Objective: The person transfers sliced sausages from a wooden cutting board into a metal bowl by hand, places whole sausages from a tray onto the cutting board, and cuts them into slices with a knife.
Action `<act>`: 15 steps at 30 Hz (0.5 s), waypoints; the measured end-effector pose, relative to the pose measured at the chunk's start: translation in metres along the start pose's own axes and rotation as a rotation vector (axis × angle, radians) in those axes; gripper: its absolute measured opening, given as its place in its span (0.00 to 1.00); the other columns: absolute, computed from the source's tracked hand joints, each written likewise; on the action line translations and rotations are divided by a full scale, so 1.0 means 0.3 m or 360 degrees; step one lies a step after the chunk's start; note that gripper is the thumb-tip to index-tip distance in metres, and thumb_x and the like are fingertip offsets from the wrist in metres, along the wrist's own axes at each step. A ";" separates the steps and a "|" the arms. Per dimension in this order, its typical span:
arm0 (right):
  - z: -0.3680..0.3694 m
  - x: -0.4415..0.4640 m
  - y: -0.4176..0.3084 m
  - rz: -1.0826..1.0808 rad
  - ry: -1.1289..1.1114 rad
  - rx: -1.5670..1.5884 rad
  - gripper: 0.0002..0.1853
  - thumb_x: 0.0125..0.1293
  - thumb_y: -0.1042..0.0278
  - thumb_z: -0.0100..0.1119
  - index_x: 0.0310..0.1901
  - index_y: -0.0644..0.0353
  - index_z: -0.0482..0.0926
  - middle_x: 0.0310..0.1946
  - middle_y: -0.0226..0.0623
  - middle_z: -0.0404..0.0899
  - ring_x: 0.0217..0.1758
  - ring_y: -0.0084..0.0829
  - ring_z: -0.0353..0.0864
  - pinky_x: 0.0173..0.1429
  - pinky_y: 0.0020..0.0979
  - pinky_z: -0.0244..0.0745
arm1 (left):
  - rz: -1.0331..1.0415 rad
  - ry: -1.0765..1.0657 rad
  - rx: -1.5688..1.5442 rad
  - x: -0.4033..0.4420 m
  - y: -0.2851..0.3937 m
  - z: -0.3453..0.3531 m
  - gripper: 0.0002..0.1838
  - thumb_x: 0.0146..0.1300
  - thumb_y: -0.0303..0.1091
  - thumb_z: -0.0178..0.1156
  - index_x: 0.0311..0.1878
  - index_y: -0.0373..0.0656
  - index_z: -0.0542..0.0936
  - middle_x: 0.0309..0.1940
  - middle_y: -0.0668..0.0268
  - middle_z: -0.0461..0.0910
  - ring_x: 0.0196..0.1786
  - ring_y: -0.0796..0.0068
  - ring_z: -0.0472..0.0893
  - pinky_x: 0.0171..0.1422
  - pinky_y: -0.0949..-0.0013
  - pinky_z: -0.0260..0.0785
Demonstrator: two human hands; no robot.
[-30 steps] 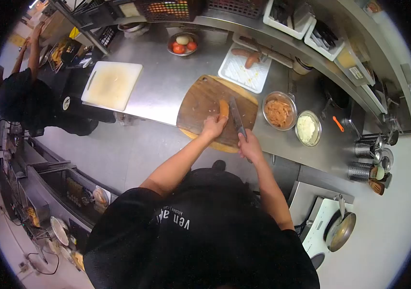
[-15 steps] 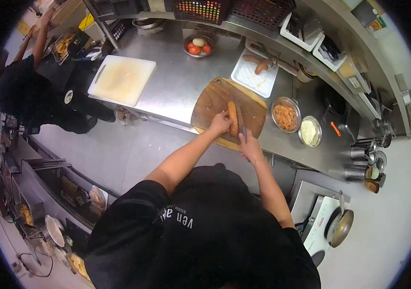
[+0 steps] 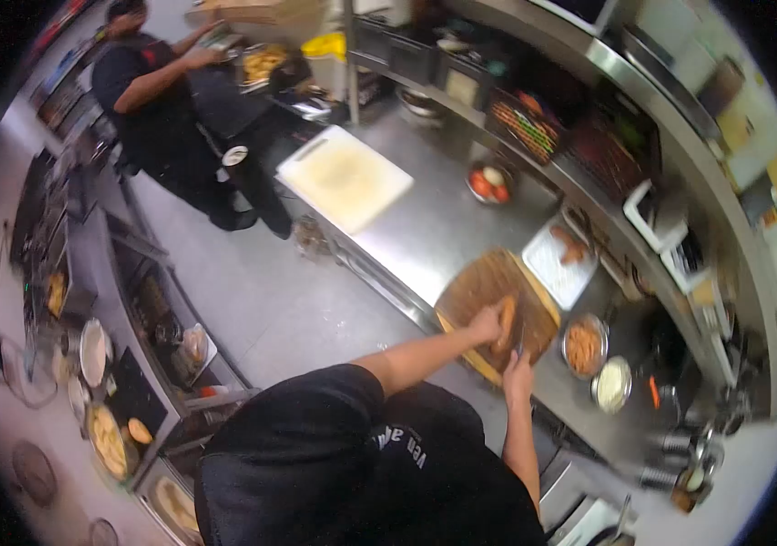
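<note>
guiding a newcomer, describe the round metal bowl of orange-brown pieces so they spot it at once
On the stainless-steel counter, find the rounded brown wooden board. Right of it, the wanted round metal bowl sits nearer the white rectangular tray than its round metal neighbour. It holds orange-brown pieces; the neighbour holds white food.

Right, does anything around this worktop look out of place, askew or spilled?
One mild oddity: the wooden board seems to jut slightly past the front edge of the steel worktop, which looks less steady for cutting. The picture is blurred, but no clear spill or damage stands out.
</note>
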State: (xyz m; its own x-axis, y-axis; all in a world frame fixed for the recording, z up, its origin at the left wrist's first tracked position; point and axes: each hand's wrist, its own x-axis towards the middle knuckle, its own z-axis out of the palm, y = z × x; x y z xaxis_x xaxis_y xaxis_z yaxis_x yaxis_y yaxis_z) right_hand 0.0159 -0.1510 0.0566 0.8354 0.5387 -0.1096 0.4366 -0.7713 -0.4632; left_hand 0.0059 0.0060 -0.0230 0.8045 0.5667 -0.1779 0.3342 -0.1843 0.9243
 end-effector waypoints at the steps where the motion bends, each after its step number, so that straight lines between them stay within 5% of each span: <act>1: 0.011 -0.003 0.005 -0.0037 -0.0073 -0.0029 0.18 0.71 0.57 0.43 0.49 0.65 0.67 0.34 0.65 0.77 0.41 0.64 0.75 0.43 0.56 0.68 | -0.0112 -0.0040 0.0062 0.001 0.017 -0.007 0.36 0.48 0.29 0.63 0.65 0.44 0.67 0.41 0.45 0.80 0.44 0.49 0.81 0.48 0.56 0.74; 3: 0.022 -0.003 -0.004 -0.0074 -0.0147 -0.0059 0.17 0.71 0.58 0.43 0.49 0.66 0.67 0.34 0.66 0.77 0.41 0.64 0.75 0.43 0.56 0.68 | -0.0128 -0.0026 0.0009 0.004 0.006 0.000 0.36 0.48 0.28 0.62 0.66 0.44 0.67 0.41 0.44 0.80 0.44 0.50 0.81 0.48 0.57 0.74; 4: 0.021 -0.012 -0.017 -0.0072 -0.0155 -0.0060 0.17 0.71 0.59 0.43 0.48 0.67 0.67 0.33 0.66 0.77 0.41 0.65 0.75 0.43 0.56 0.68 | 0.0056 0.0123 0.0074 0.027 -0.051 0.044 0.40 0.49 0.27 0.60 0.70 0.48 0.62 0.31 0.49 0.80 0.31 0.57 0.81 0.37 0.60 0.72; 5: 0.030 -0.012 -0.018 -0.0136 -0.0165 -0.0058 0.17 0.71 0.59 0.43 0.48 0.67 0.67 0.33 0.66 0.77 0.41 0.65 0.75 0.43 0.56 0.68 | -0.0235 -0.0097 -0.0057 -0.022 0.043 -0.026 0.40 0.49 0.28 0.60 0.70 0.49 0.62 0.32 0.49 0.80 0.32 0.57 0.81 0.38 0.60 0.72; 15: 0.028 0.019 -0.014 -0.0233 -0.0132 -0.0099 0.19 0.70 0.57 0.44 0.50 0.66 0.65 0.32 0.65 0.77 0.39 0.64 0.76 0.41 0.56 0.69 | -0.0226 -0.0102 0.0059 -0.008 0.038 -0.010 0.43 0.51 0.27 0.57 0.73 0.56 0.54 0.38 0.43 0.80 0.35 0.48 0.82 0.37 0.55 0.75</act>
State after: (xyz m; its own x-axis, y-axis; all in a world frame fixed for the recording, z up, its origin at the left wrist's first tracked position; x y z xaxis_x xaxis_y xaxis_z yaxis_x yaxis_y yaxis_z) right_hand 0.0161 -0.1419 0.0505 0.7321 0.6709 -0.1182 0.5735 -0.7006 -0.4246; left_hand 0.0064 0.0049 -0.0111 0.7773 0.5368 -0.3282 0.4639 -0.1364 0.8753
